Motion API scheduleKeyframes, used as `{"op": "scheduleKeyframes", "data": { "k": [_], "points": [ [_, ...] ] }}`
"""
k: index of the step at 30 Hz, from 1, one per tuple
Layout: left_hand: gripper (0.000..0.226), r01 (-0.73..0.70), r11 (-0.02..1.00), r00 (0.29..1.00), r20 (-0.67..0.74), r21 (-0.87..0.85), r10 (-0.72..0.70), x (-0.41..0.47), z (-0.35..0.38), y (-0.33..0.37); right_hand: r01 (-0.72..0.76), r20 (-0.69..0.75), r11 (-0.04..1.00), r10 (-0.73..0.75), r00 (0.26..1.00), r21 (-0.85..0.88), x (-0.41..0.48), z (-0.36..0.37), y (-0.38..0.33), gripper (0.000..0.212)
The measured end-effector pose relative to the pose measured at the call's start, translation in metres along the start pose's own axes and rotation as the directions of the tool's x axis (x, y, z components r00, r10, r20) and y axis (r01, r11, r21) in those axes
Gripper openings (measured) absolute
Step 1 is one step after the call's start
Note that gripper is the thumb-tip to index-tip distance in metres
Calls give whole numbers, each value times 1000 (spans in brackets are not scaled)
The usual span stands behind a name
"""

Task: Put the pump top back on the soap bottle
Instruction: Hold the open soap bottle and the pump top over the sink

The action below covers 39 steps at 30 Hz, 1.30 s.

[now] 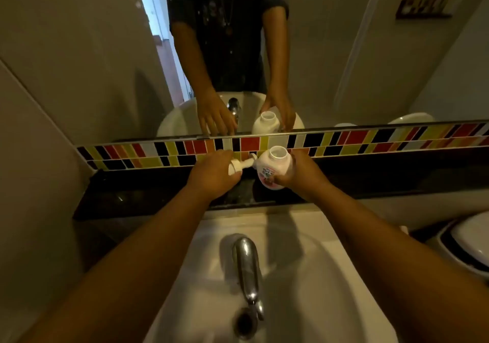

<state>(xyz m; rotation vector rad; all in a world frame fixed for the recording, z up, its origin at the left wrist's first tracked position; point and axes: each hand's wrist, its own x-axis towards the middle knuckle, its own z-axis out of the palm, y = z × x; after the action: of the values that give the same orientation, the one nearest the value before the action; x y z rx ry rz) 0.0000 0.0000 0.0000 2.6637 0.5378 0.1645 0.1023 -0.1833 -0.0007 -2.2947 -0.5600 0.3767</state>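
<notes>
The open-necked bottle is being gripped upright on the dark ledge by the right hand. Just left of it, the pump is being grasped sideways by the left hand.

- Both forearms are bare and reach forward from the lower corners, converging toward the middle.
- The left hand is palm down, fingers curled around the pump top, knuckles toward the camera.
- The right hand wraps the side of the soap bottle, thumb across its front, holding it tilted.
- The two hands are near each other, not touching.
</notes>
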Motion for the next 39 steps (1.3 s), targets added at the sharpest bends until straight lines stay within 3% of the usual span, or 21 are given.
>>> {"op": "scheduleKeyframes", "data": {
  "k": [13, 19, 22, 29, 39],
  "points": [
    [46, 16, 998, 996, -91, 55, -11, 13, 23, -2, -11, -49, 999, 9, 999, -40, 1, 11, 13, 66],
    [44, 32, 997, 996, -76, -66, -37, 3, 10, -19, -13, -55, 999, 11, 998, -33, -5, 11, 13, 63],
    [41, 28, 975, 996, -76, -223, -46, -1, -8, -20, -17, -57, 1000, 16, 998, -25, -7, 10, 13, 63],
    [41, 51, 701, 986, -75, -711, -149, 9, -58, 31, -30, -54, 999, 29, 998, -12, -8, 11, 13, 63],
    [42, -45, 426, 958, -160, -904, -237, 29, -53, 86, -31, -70, 999, 29, 997, -17, -7, 11, 16, 62]
  ]
}}
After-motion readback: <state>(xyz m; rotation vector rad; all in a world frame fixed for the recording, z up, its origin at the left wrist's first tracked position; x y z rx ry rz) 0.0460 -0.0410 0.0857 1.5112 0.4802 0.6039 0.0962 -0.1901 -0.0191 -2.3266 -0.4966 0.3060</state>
